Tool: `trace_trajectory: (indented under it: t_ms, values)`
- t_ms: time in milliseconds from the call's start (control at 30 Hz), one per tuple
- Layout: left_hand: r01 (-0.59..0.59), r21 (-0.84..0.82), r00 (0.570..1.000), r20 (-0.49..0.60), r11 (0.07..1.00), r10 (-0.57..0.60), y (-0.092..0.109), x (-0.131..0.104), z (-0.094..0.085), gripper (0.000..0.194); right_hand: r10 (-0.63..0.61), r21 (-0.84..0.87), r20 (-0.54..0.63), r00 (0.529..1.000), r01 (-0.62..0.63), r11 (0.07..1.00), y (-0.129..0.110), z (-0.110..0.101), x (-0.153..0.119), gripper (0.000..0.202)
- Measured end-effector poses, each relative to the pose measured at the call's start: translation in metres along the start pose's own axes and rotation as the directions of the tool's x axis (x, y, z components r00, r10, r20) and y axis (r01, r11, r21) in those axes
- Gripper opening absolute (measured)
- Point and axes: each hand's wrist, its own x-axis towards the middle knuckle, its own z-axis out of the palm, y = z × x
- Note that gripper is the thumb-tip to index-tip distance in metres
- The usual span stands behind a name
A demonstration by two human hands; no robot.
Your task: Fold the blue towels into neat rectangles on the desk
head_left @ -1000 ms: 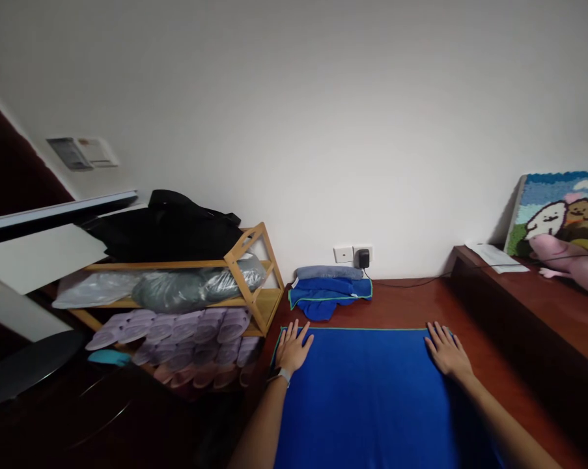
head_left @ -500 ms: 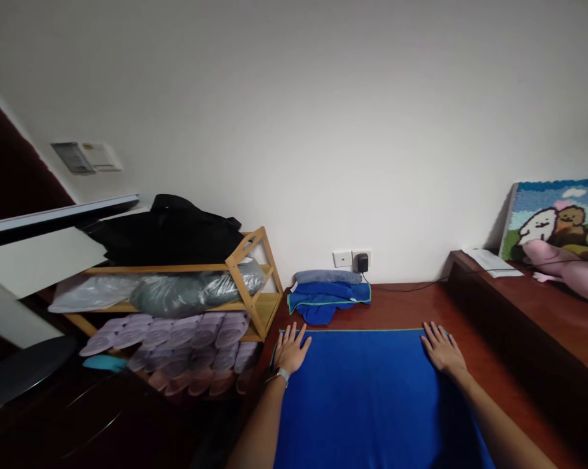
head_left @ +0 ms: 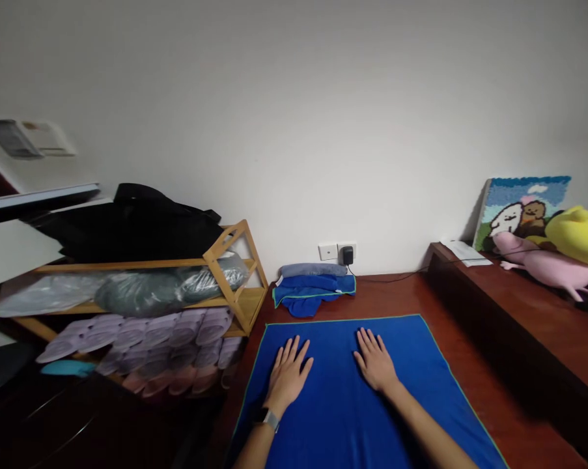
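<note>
A blue cloth (head_left: 333,365) with a green edge lies spread over the reddish-brown table (head_left: 396,293). On its left part rests my left hand (head_left: 288,374), palm down, fingers spread, with a watch on the wrist. My right hand (head_left: 376,361) is also palm down on the cloth, right of its middle, fingers stretched out. Neither hand holds anything. Beyond the cloth's far edge, near the wall, sits a pile of crumpled blue cloths (head_left: 313,293) with a grey rolled cloth (head_left: 313,270) on top.
A wooden rack (head_left: 225,251) at the left holds a black bag (head_left: 142,225), plastic-wrapped bundles and rows of slippers (head_left: 191,326). A black plug (head_left: 347,255) sits in the wall socket. On the raised ledge at right are papers (head_left: 465,253), a picture (head_left: 523,208) and plush toys (head_left: 547,264).
My right hand has moved left, from the cloth's far right corner towards its middle. My left hand has come nearer, off the far left corner. The view has turned slightly right.
</note>
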Motion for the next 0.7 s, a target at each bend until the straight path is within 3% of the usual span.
trace_trajectory:
  t_ms: [100, 200, 333, 433, 533, 600, 700]
  values:
    - [0.078, 0.016, 0.997, 0.012, 0.997, -0.078, -0.011, -0.015, -0.002, 0.061, 0.079, -0.02, 0.036, 0.996, -0.079, 0.997, 0.015, 0.0, -0.006, 0.07]
    - [0.104, 0.032, 0.995, 0.008, 0.994, -0.104, -0.016, -0.017, -0.007, 0.063, 0.224, -0.114, 0.038, 0.974, -0.219, 0.969, 0.071, -0.015, -0.017, 0.069]
    - [0.104, 0.036, 0.993, 0.049, 0.994, -0.106, -0.013, -0.013, -0.017, 0.061, 0.442, -0.178, 0.025, 0.897, -0.431, 0.885, 0.153, -0.042, -0.046, 0.07]
    - [0.063, 0.02, 0.996, 0.064, 0.998, -0.065, -0.008, -0.018, -0.025, 0.058, 0.524, -0.162, -0.048, 0.85, -0.524, 0.836, 0.176, -0.053, -0.073, 0.071]
    - [0.0, 0.016, 1.0, -0.006, 1.0, 0.0, 0.001, -0.042, -0.029, 0.056, 0.374, -0.137, -0.14, 0.917, -0.393, 0.909, 0.152, -0.048, -0.1, 0.07]
    - [-0.025, 0.021, 0.999, -0.035, 0.999, 0.026, 0.009, -0.066, -0.03, 0.055, 0.219, -0.103, -0.13, 0.967, -0.233, 0.967, 0.116, -0.04, -0.115, 0.069]
    - [0.006, 0.037, 1.0, -0.009, 0.999, -0.005, 0.018, -0.103, -0.029, 0.057, 0.097, -0.017, -0.067, 0.993, -0.098, 0.995, 0.05, -0.031, -0.124, 0.069]
